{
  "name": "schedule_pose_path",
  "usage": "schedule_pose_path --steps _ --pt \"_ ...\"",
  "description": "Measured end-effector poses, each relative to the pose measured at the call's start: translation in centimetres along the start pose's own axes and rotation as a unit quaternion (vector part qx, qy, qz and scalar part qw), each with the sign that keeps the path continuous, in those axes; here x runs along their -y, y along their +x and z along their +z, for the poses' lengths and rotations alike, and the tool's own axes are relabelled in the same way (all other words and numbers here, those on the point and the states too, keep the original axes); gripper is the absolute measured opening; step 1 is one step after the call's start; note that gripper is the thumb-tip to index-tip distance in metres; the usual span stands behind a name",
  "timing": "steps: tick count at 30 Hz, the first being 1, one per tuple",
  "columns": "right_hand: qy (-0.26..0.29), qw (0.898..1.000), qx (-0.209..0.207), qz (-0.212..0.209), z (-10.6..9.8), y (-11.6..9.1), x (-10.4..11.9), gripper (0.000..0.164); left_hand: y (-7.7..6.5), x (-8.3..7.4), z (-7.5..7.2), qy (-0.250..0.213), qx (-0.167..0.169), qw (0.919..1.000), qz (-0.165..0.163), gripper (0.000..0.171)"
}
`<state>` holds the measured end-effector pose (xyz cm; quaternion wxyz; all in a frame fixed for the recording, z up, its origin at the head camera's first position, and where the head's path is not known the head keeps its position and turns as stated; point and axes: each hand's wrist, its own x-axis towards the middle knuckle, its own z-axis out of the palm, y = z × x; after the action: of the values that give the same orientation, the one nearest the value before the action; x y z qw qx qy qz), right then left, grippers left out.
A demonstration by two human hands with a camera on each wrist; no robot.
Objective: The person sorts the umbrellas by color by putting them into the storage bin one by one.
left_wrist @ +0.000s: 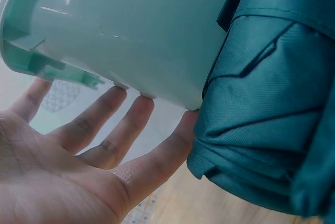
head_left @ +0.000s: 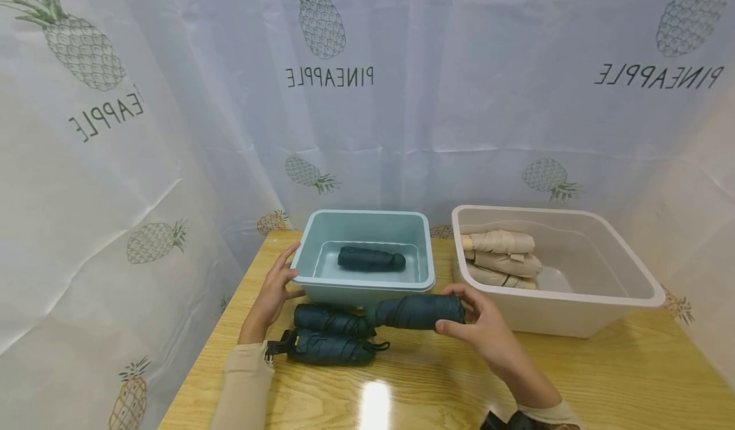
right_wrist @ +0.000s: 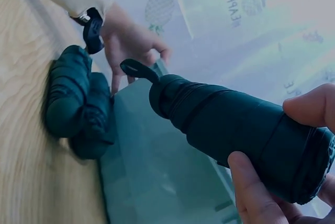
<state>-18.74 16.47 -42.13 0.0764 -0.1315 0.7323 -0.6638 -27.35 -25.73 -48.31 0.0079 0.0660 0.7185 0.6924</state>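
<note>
My right hand [head_left: 485,325] grips one end of a folded dark green umbrella [head_left: 419,312], raised in front of the light blue bin [head_left: 367,284]. In the right wrist view, its strap loop points away from the fingers. Fingertips of my left hand [head_left: 274,293] touch the bin's left side, with the fingers spread and fairly straight in the left wrist view. Inside that bin lies another dark green umbrella [head_left: 367,259]. Two more folded umbrellas, a rear one [head_left: 327,319] and a front one [head_left: 330,348], rest side by side on the table before the bin.
On the right stands a larger whitish bin [head_left: 551,312], with several beige folded umbrellas [head_left: 505,264] along its left side. The wooden table [head_left: 436,385] meets a pineapple-print curtain [head_left: 413,117] at the back and sides.
</note>
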Motion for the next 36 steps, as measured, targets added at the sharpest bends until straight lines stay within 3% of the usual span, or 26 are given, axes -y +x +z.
schedule_pose_path --steps 10,27,36 --pt "0.028 0.999 0.021 -0.018 -0.8 1.9 2.0 0.041 -0.1 0.1 0.0 0.001 0.002 1.0000 0.002 0.062" --pt "0.121 0.991 0.054 0.026 -0.7 6.8 5.1 0.033 0.1 0.2 0.1 -0.010 0.006 0.9999 0.000 0.064" --pt "0.149 0.986 0.043 0.067 0.5 9.7 6.1 0.037 0.1 -0.1 -0.1 -0.007 0.008 0.9999 0.002 0.063"
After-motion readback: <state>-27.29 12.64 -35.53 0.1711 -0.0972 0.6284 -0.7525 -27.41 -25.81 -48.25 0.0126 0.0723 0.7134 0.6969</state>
